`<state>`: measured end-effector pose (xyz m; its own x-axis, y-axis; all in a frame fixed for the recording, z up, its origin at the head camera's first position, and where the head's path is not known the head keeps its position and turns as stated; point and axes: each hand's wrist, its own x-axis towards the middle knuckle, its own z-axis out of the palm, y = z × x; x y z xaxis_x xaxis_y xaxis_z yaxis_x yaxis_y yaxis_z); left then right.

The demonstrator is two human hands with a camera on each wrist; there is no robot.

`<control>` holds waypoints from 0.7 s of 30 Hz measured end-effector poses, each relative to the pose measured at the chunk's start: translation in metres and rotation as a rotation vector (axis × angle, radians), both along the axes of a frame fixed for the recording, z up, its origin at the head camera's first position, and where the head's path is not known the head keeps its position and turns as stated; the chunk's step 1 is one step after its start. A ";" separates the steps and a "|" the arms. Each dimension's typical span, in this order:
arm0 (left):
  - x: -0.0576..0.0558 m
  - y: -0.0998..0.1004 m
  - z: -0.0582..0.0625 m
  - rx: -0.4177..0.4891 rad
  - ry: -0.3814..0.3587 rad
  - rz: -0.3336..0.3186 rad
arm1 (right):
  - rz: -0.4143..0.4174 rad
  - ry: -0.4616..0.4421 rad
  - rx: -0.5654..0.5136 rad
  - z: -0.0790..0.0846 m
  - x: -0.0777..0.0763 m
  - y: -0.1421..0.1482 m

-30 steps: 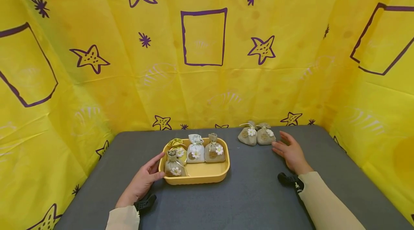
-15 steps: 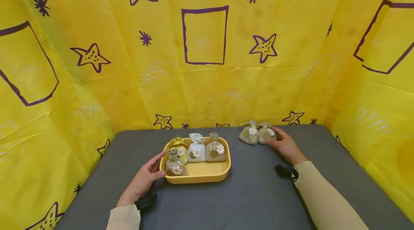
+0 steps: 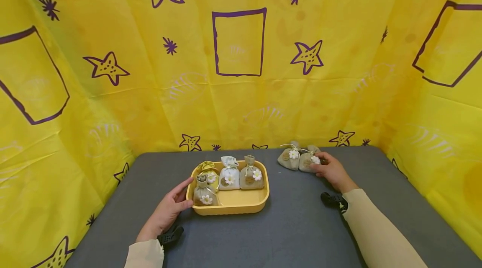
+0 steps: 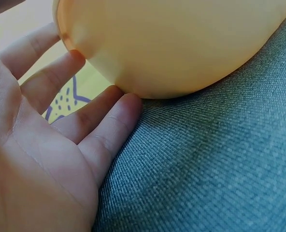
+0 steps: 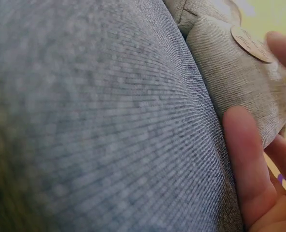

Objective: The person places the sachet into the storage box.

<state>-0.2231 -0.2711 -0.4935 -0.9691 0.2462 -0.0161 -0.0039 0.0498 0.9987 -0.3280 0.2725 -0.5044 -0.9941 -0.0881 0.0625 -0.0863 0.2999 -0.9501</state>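
My right hand (image 3: 334, 171) holds a beige linen drawstring pouch (image 3: 306, 162) with a white daisy and a round brown tag, its thumb on the near side. In the right wrist view, fingertips lie against that pouch (image 5: 230, 72) just above the tablecloth. A similar beige pouch (image 3: 288, 158) leans against it on the left. My left hand (image 3: 168, 208) touches the left end of a yellow tray (image 3: 241, 209); the left wrist view shows its fairly straight fingers (image 4: 109, 123) against the outer wall. Two beige pouches (image 3: 251, 178) (image 3: 203, 194), a white one (image 3: 229, 178) and a yellow one (image 3: 211, 178) stand in the tray.
A dark grey cloth (image 3: 293, 226) covers the table. Yellow curtains (image 3: 241, 109) with purple starfish drawings close it in at the back and both sides. Each wrist bears a black camera strap (image 3: 333, 201).
My right hand has moved left onto the right-hand loose pouch and taken hold of it. That pouch now tilts slightly. My left hand and the tray have hardly moved.
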 end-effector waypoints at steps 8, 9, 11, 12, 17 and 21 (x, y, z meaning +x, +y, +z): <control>0.001 0.001 0.000 0.001 0.003 0.000 | -0.032 -0.004 0.005 0.001 0.003 0.003; 0.001 0.001 0.000 -0.001 0.002 0.001 | -0.030 -0.002 0.003 0.001 0.003 0.003; 0.001 0.001 0.000 -0.004 0.000 0.002 | -0.023 0.001 -0.004 0.005 0.007 0.002; 0.001 0.001 0.001 -0.006 0.002 0.001 | -0.017 0.007 0.001 0.009 0.009 0.001; 0.001 0.000 0.000 -0.011 0.002 0.004 | -0.004 0.045 0.025 0.021 0.023 -0.007; 0.001 0.000 0.000 -0.004 0.008 0.004 | -0.004 0.055 0.044 0.005 0.013 -0.002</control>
<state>-0.2219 -0.2713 -0.4935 -0.9703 0.2418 -0.0097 0.0034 0.0538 0.9985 -0.3147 0.2708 -0.4997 -0.9896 -0.0882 0.1137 -0.1373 0.3420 -0.9296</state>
